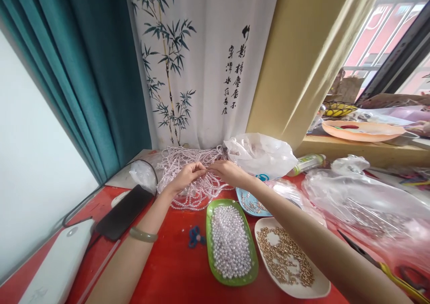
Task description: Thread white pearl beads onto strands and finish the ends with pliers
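Both hands, left and right, pinch bead strands just behind the green pearl tray, fingertips nearly touching.

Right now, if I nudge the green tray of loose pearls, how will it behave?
The green tray looks shallow and heaped with round pearls, so a quick push would likely roll some over the rim. It probably slides easily on the smooth red table; move it slowly and level.
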`<state>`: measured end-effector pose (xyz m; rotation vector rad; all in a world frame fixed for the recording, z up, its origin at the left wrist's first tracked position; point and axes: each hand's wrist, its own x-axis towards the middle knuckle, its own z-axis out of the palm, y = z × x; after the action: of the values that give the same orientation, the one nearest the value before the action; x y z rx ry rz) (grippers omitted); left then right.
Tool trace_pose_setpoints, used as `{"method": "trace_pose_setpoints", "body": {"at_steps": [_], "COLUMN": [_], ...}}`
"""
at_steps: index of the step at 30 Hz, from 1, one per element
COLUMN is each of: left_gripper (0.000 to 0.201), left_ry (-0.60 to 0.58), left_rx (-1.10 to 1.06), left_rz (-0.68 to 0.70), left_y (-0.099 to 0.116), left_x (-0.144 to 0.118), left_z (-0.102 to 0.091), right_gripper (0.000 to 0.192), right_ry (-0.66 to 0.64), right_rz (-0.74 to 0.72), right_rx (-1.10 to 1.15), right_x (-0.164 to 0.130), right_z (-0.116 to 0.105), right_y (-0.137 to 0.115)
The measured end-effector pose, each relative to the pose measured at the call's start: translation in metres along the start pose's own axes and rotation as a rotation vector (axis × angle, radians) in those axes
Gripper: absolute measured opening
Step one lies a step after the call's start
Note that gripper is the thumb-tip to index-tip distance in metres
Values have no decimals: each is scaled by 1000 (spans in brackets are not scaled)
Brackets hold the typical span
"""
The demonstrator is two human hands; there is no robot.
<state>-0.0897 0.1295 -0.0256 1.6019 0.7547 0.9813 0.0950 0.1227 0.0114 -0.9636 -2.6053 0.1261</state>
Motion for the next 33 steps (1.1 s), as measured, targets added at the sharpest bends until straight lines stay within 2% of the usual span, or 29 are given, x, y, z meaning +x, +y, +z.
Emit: {"method": "trace_pose_setpoints", "body": {"at_steps": [3,8,20,23,28,33], "left_gripper": [23,21,21,22,21,19], "left_ry": [17,14,14,53,87,106], "left_rx": [-57,-108,-51,-53,-34,20], "left_rz": [-7,10,-3,11,55,73], "left_y": [-2,-5,-7,-7,-10,-14], "left_x": [0,1,3,4,5,6], "left_z": [-1,-2,1,0,-3,0], "right_gripper": [22,25,41,45,42,45], "right_ry": [-22,-55,-135,-170,-240,-267], "right_rz": [32,51,213,282,407,433], "right_rx": [127,198,357,539,992,1187], "right_x": [2,1,-8,-11,-23,-34], "right_z": [0,0,-7,-8,-3,1], "right_y": [3,4,2,2,6,6]}}
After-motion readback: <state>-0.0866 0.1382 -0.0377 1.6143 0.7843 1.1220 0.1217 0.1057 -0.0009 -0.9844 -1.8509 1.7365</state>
